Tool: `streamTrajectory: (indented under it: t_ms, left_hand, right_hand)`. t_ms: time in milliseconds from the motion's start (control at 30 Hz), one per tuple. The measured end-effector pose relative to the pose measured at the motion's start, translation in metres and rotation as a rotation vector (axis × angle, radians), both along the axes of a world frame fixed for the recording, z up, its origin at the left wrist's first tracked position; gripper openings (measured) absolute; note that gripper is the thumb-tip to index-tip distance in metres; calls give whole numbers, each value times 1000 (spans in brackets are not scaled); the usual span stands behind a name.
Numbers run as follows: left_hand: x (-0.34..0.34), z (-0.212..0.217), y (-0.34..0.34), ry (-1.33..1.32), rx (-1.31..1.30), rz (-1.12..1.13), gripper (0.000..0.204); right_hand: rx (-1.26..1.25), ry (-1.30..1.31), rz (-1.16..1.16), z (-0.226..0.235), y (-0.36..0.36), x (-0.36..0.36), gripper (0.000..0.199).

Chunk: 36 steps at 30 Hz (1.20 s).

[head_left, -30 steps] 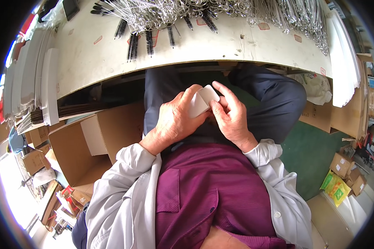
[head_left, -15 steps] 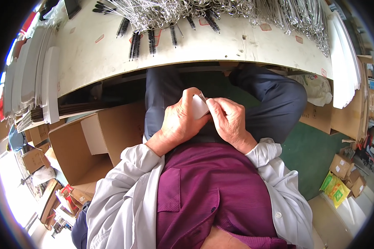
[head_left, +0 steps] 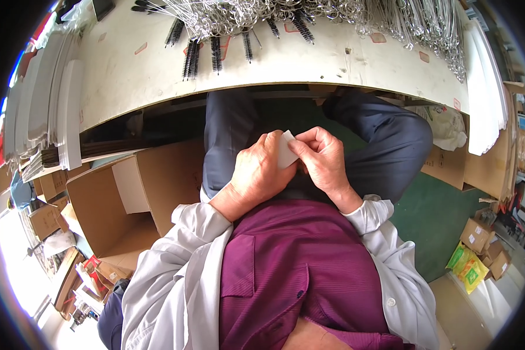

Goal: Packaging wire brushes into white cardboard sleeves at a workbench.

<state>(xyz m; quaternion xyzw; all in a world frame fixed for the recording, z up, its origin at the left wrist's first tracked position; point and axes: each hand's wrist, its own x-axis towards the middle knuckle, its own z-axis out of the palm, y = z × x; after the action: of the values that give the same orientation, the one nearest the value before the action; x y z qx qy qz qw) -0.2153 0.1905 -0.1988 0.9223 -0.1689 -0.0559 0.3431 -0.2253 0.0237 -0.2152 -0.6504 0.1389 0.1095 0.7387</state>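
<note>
Above my lap, a small white piece of folded card (head_left: 285,150) is held between both hands. My left hand (head_left: 258,168) wraps its fingers around its left side. With thumb and fingers, my right hand (head_left: 324,158) pinches its upper right edge. Part of the card is hidden behind the fingers, so I cannot tell its full shape. Farther off, on the pale table (head_left: 146,76), lie black-bristled brushes (head_left: 216,55) with twisted wire handles (head_left: 233,18) heaped at the back. Neither hand touches them.
Stacks of flat white card stand at the table's left end (head_left: 71,116) and right end (head_left: 487,99). An open cardboard box (head_left: 108,210) sits to my left. The table's front edge lies just beyond my hands. A yellow-green packet (head_left: 468,267) lies among small boxes at right.
My right hand has turned, its thumb now over the card's edge. The card has tilted more upright, and my left hand's fingers have rolled over it.
</note>
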Motion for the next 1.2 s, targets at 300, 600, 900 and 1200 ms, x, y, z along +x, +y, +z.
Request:
streamTrajectory:
  t_ms: [300,600,900,1200]
  left_hand:
    - [-4,-2,7,105,-12,-5,51]
    - [-4,1,9,77,-83,31,53]
    - [-1,0,15,107,-139,46,54]
    - [3,-2,18,144,-174,49,54]
  right_hand:
    - [63,139,-7,3,-5,2,21]
    - [-238,-239,1,7,4,-5,19]
    - [-438,-435,191,10,4,-8,36]
    - [-443,-501,186,8,11,-9,44]
